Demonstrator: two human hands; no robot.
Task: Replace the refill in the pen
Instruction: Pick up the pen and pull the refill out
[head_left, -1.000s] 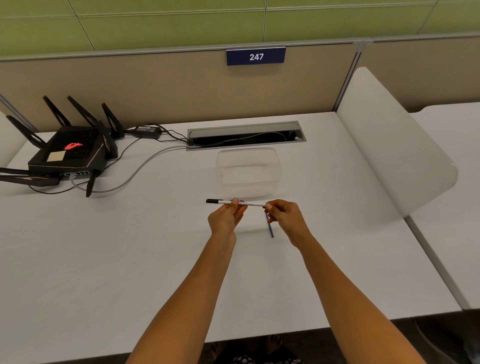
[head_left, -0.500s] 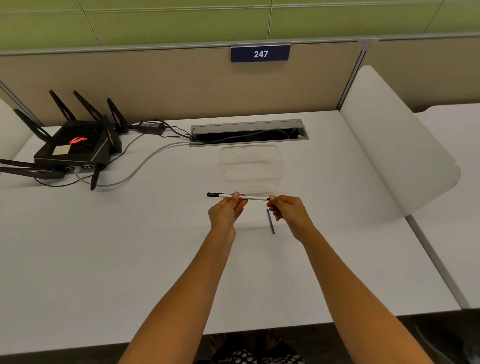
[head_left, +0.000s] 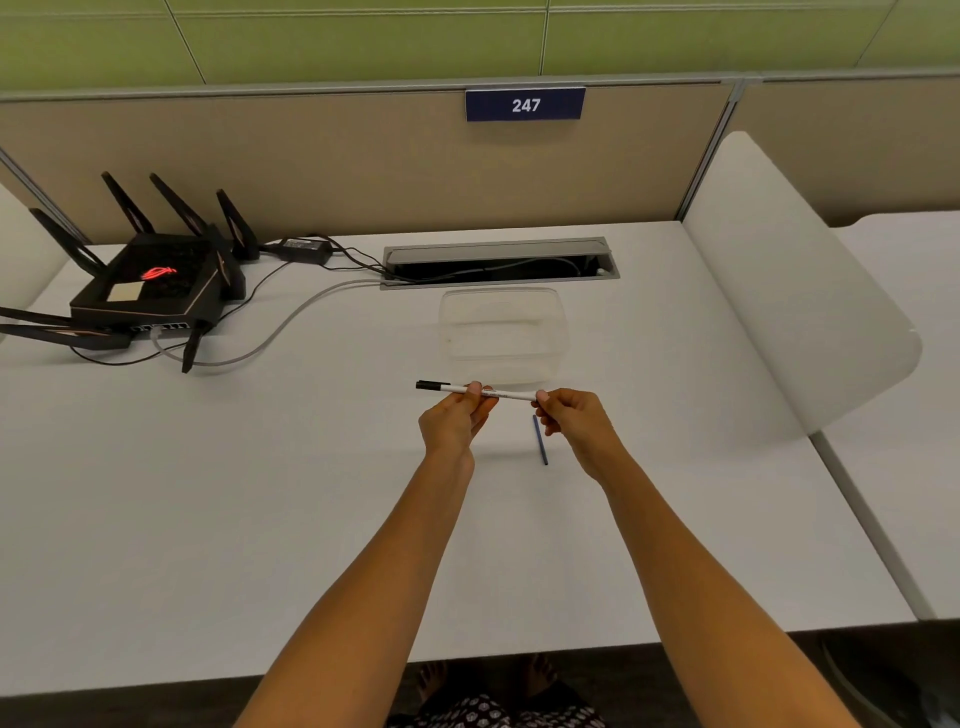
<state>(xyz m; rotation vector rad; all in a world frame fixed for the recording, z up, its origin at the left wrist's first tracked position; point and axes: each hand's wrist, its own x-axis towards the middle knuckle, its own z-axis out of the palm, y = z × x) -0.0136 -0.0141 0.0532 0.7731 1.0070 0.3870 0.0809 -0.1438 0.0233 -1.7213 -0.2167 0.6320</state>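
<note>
Right now I have the pen (head_left: 478, 391) held level just above the surface (head_left: 260, 519), in the middle of the frame, its black cap pointing toward the left and its white barrel running to the right. My left hand (head_left: 457, 423) pinches the barrel near its middle between thumb and fingertips, and my right hand (head_left: 569, 418) is closed on the barrel's right end, so both hands are gripping the same pen. Just below my right hand a thin blue refill (head_left: 540, 439) lies on the surface, apart from the pen; whether it is the new one or the spent one I cannot tell. Behind the pen sits a clear plastic container (head_left: 503, 332), and farther back a cable slot (head_left: 501, 262); a black router (head_left: 145, 283) stands at the upper left. As I judge it, the step in hand is opening the right end of the barrel. To do it well I should keep the left hand firm and still as the anchor, turn or pull only with the right fingertips, stay in line with the barrel so nothing bends, and keep the loose end piece in my fingers rather than let it drop. Compared with half a second ago, my grip and the pen's tilt look the same, and the refill has not moved.
</note>
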